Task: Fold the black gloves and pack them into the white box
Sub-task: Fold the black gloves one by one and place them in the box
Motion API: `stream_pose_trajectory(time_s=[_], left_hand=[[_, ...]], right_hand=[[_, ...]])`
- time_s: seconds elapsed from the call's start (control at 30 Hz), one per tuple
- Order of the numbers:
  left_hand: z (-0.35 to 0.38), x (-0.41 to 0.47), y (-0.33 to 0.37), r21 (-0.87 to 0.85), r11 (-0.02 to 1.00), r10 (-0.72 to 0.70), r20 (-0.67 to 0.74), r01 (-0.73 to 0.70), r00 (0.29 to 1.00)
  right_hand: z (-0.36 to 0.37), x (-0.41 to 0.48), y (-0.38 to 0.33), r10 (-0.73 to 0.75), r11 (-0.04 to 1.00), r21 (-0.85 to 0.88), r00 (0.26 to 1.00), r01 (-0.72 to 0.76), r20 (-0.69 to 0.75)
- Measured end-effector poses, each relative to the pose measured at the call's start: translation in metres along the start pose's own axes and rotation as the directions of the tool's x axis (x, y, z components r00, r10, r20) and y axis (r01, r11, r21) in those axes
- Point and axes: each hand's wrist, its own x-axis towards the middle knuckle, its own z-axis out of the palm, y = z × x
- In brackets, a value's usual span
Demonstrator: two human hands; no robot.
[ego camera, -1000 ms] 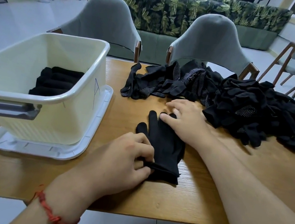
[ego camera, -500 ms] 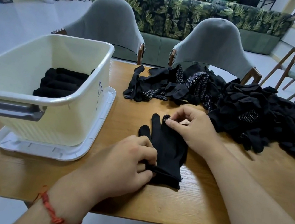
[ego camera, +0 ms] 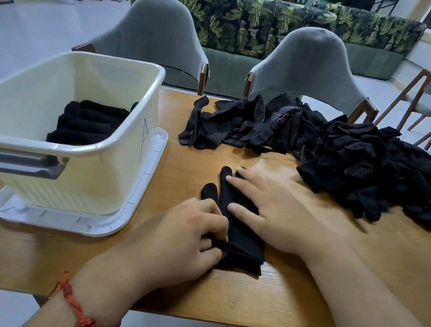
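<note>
One stack of black fabric gloves (ego camera: 241, 237) lies flat on the pale wooden table (ego camera: 301, 288), near its front edge, just right of the white plastic box (ego camera: 97, 171) and not yet in it. The left hand (ego camera: 180, 240) has its fingers curled at the cuff end, pinching the layered hem. The right hand (ego camera: 272, 211) lies spread and flat, fingers straight, pressing the palm and finger parts down. The likeliest trouble, as I judge it, is misalignment. The fabric looks thin and limp, so if the right hand lifts before the fold is creased, the upper layer could slide off the lower, and the glove tips that poke out beyond the hand could splay. Pulling the cuff over while the flat hand pins too hard would bunch the cloth rather than fold it. The loose heap of unfolded black gloves (ego camera: 365, 172) sits close behind the right hand, and a careless sweep could drag a stray one into the fold. Folded black gloves (ego camera: 86, 123) already lie in a row inside the box, which stands on its white lid (ego camera: 126, 222). A slack bundle dropped in could spring open and upset that row.
</note>
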Motion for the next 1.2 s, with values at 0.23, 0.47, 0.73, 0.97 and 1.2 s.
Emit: stream_pose_trajectory(time_s=[0.23, 0.47, 0.73, 0.97, 1.2], left_hand=[[-0.004, -0.002, 0.002, 0.0, 1.0, 0.011, 0.0, -0.011, 1.0], [-0.006, -0.007, 0.009, 0.014, 0.999, -0.029, -0.045, 0.03, 0.999], [-0.001, -0.011, 0.013, 0.014, 0.992, -0.124, -0.113, 0.126, 0.986], [0.002, -0.009, 0.009, 0.035, 0.996, -0.075, -0.13, 0.08, 0.989], [0.004, -0.005, 0.004, 0.041, 0.998, -0.037, -0.119, 0.042, 0.992]], right_hand=[[0.0, -0.002, 0.002, 0.144, 0.977, -0.153, 0.989, -0.148, -0.033], [-0.011, -0.059, -0.01, 0.202, 0.909, 0.415, 0.901, -0.027, -0.383], [-0.001, -0.093, -0.024, -0.135, 0.965, 0.188, 0.961, 0.183, -0.243], [0.005, -0.089, -0.024, -0.194, 0.967, 0.084, 0.909, 0.241, -0.37], [0.003, -0.087, -0.023, -0.24, 0.955, 0.067, 0.882, 0.29, -0.406]])
